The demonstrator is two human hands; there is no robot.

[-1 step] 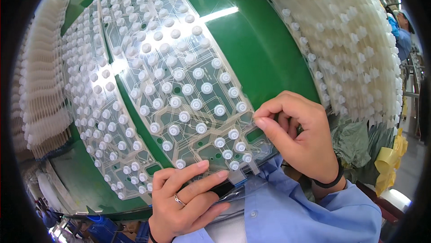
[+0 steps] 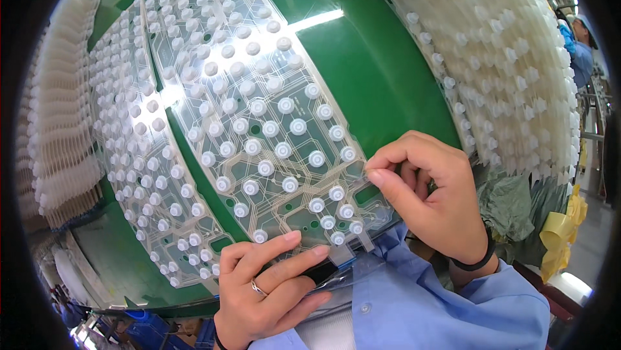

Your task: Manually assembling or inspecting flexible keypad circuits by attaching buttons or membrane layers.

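A clear keyboard membrane sheet (image 2: 269, 129), printed with fine circuit lines and dotted with white rubber domes, lies on a green work surface (image 2: 394, 75). At its right edge, near the lower corner, my right hand (image 2: 430, 195) pinches the sheet between thumb and index finger. My left hand (image 2: 272, 292), with a ring on one finger, is open. Its stretched fingertips rest along the near edge of the same sheet. To the left, across a narrow green gap, lies a second membrane sheet (image 2: 154, 182) of the same kind, untouched.
A tall stack of domed sheets (image 2: 504, 65) stands at the right, another stack (image 2: 65, 123) at the left. Crumpled grey-green plastic (image 2: 508, 204) and yellow tape-like pieces (image 2: 561, 233) lie beside my right arm. Blue bins (image 2: 152, 330) sit below left. Another person (image 2: 581, 49) is far right.
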